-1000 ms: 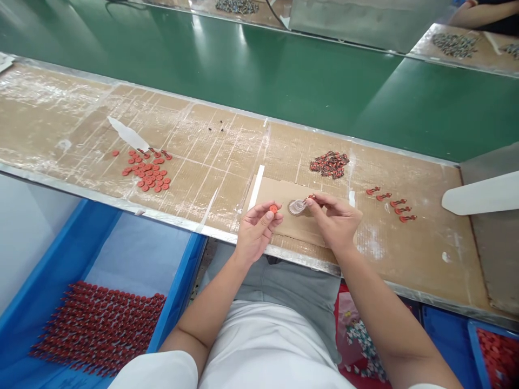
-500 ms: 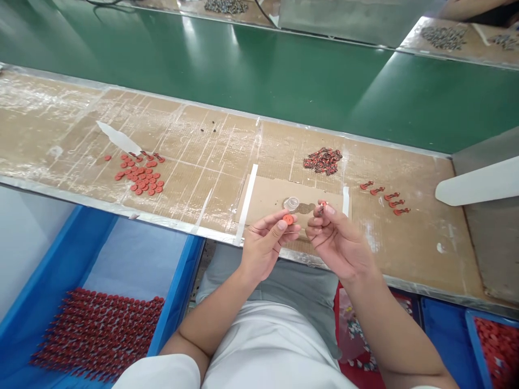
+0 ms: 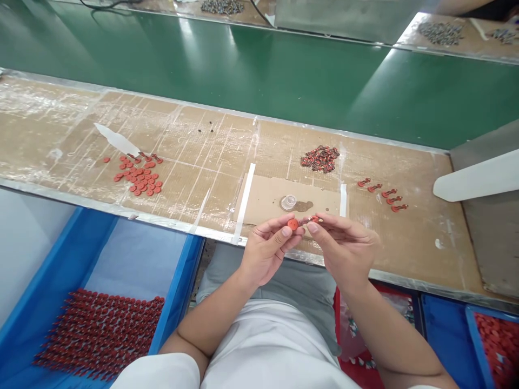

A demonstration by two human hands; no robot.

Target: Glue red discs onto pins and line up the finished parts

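Between the thumb and fingers of my left hand (image 3: 270,246) is a small round red disc (image 3: 292,224). My right hand (image 3: 348,246) pinches a small red and dark figure-like piece (image 3: 313,219), whose dark end meets or nearly meets the disc's right side; contact is hard to tell. Just beyond my hands, a small clear cup (image 3: 288,202) stands on a cardboard sheet (image 3: 263,194) beside a wet-looking stain. Farther back lies a pile of similar red and dark pieces (image 3: 320,159).
Loose red discs (image 3: 141,179) lie to the left near a white strip (image 3: 117,140). Several joined pieces (image 3: 383,194) stand in a row to the right. A blue bin (image 3: 170,292) at lower left holds rows of red pieces. Beyond the table runs a green belt (image 3: 243,70).
My right hand has moved left and turned, bringing its small piece up to the disc. My left hand has shifted slightly right and down, still holding the disc.
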